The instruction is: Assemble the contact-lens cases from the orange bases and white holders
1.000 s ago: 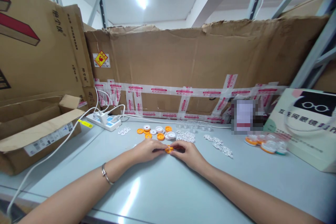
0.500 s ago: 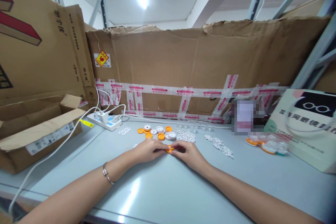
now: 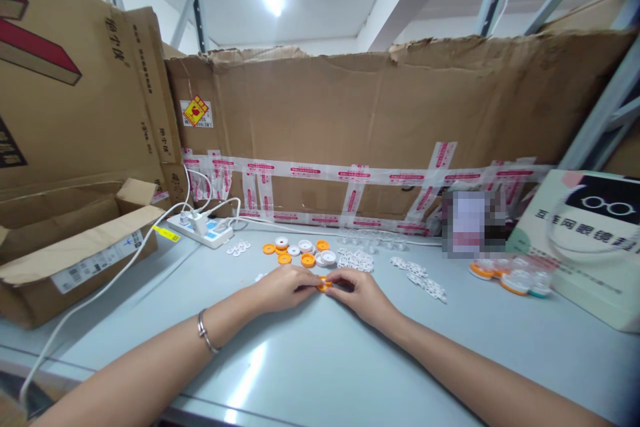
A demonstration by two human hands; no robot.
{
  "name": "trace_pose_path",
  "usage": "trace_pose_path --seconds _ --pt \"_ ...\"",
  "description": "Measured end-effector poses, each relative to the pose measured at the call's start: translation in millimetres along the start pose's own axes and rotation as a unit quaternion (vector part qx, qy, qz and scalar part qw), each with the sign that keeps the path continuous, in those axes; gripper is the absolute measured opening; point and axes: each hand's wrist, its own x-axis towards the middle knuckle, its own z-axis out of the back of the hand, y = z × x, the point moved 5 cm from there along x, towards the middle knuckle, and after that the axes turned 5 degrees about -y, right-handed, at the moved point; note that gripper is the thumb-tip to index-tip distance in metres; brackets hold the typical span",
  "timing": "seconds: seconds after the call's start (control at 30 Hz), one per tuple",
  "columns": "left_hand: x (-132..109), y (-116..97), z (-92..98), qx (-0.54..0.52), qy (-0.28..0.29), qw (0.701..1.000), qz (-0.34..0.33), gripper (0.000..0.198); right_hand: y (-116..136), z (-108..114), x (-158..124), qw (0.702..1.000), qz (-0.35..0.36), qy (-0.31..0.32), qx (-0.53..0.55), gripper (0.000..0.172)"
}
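Note:
Between my two hands, low over the table, is a small orange round part (image 3: pixel 325 284). My left hand (image 3: pixel 287 288) pinches its left side, and my right hand (image 3: pixel 361 293) pinches its right side. The fingertips hide much of it. Just behind my hands lie several orange discs (image 3: pixel 307 259) and white round parts (image 3: pixel 328 258). A pile of small white pieces (image 3: pixel 355 260) is behind my right hand, and more white pieces (image 3: pixel 427 285) spread to its right.
At the right, clear domed parts with orange and green bases (image 3: pixel 513 280) stand by a printed box (image 3: pixel 575 247). Clear parts (image 3: pixel 373 239) sit at the back. A power strip (image 3: pixel 200 229) with white cables and an open carton (image 3: pixel 75 247) are on the left.
The view has shifted very slightly. Both hands keep nearly the same pose around the orange part.

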Motion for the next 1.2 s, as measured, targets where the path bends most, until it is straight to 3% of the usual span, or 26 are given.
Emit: trace_pose_path --seconds 0.43,0.53,0.6,0.67,0.8,0.93,1.2 --pt "0.4 -4.5 2.0 0.011 0.018 1.000 -0.013 0.028 0.3 -1.0 -0.9 1.000 0.010 -0.009 0.003 0.011" --pt "0.5 4.5 16.4 0.001 -0.029 1.000 0.013 0.026 -0.6 -1.5 -2.0 1.000 -0.018 -0.010 0.005 0.012" --pt "-1.9 13.9 33.7 0.014 -0.085 0.995 0.051 0.025 -1.6 -1.6 -2.7 0.999 -0.034 -0.014 0.017 0.015" --pt "-6.7 23.7 50.2 0.036 -0.103 0.989 0.097 0.023 -2.6 -1.2 -3.2 0.999 -0.043 -0.019 0.024 0.020" --pt "-18.5 36.3 63.9 0.045 0.009 0.985 0.164 0.017 -4.3 -1.0 -3.5 0.999 -0.046 -0.018 0.021 0.024" --pt "-25.4 36.6 58.4 -0.012 0.116 0.973 0.197 0.014 -4.5 -0.6 -3.4 0.999 -0.041 -0.016 0.020 0.025" --pt "-24.9 34.4 43.9 -0.015 0.147 0.966 0.212 0.013 0.3 -1.4 -3.4 1.000 -0.021 -0.008 -0.008 0.025"
